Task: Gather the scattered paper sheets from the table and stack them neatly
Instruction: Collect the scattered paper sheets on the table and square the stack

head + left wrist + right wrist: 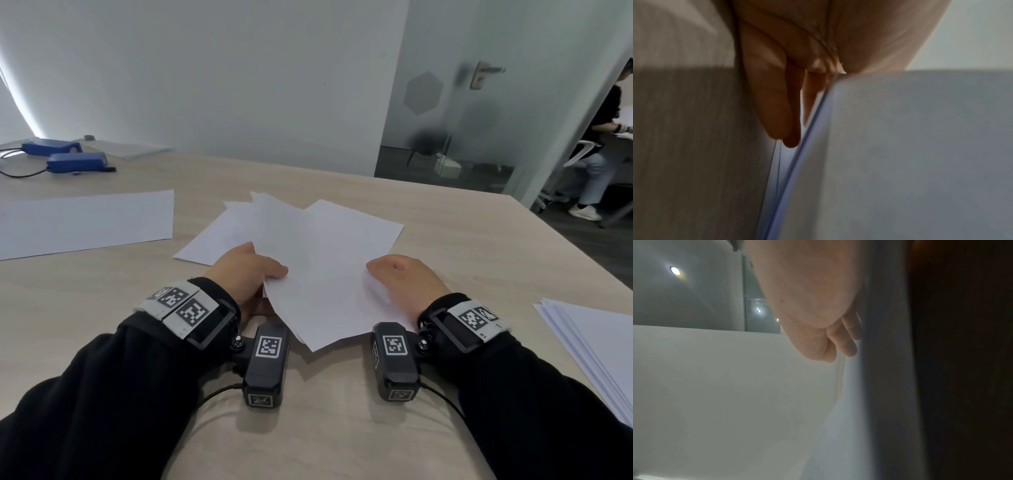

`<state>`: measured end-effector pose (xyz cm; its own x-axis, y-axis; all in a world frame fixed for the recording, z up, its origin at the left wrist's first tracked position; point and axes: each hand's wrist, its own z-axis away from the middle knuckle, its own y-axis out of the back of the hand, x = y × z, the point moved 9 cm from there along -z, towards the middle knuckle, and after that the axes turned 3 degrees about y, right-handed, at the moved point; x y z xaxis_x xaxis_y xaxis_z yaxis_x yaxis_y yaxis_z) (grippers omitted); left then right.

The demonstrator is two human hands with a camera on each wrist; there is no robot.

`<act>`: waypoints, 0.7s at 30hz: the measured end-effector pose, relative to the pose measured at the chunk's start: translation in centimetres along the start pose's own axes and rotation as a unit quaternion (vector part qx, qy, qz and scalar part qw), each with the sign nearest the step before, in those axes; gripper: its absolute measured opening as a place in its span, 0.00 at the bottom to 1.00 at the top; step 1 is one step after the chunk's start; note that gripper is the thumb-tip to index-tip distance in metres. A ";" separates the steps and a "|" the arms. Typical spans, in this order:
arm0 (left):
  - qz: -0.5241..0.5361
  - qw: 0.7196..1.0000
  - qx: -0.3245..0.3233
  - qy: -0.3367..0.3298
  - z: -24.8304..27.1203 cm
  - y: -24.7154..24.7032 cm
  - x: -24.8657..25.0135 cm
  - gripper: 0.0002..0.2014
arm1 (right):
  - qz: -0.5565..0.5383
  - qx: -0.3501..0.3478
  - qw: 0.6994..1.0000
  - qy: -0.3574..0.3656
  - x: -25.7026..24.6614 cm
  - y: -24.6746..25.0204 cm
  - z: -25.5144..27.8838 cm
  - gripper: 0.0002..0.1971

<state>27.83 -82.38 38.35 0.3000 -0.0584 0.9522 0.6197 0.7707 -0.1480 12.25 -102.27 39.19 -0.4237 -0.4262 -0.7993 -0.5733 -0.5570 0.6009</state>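
Both hands hold a loosely fanned bundle of white paper sheets (318, 267) just above the middle of the wooden table (462, 246). My left hand (253, 274) pinches the bundle's left edge, thumb on top and fingers (777, 105) underneath the paper sheets (900, 146). On the bundle's right edge my right hand (400, 277) grips the same way, its fingers (840, 345) against the paper sheets (885, 369). One more sheet (209, 240) lies flat beneath the bundle. A single sheet (85, 222) lies at the far left.
A stack of white sheets (589, 342) sits at the table's right edge. Two blue devices (77, 161) with cables lie at the back left. Beyond a glass door (479, 120), a person (599, 137) sits on a chair.
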 end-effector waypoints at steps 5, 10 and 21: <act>0.019 0.994 0.002 -0.110 0.4 -0.4 2.3 0.18 | -0.056 0.028 0.998 0.015 0.1 0.9 0.0 0.25; 0.050 0.978 0.032 -0.202 1.1 0.2 4.3 0.08 | -0.215 0.075 0.972 0.049 -0.2 1.6 0.3 0.30; -0.046 0.982 0.050 -0.178 0.4 0.8 3.8 0.24 | -0.226 0.079 0.968 0.077 -1.3 2.2 0.8 0.11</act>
<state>29.19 -81.78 41.97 -0.0381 0.0814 0.9960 0.5531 0.8318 -0.0468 10.99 -102.35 41.56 -0.0022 -0.2726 -0.9621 -0.7807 -0.6008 0.1720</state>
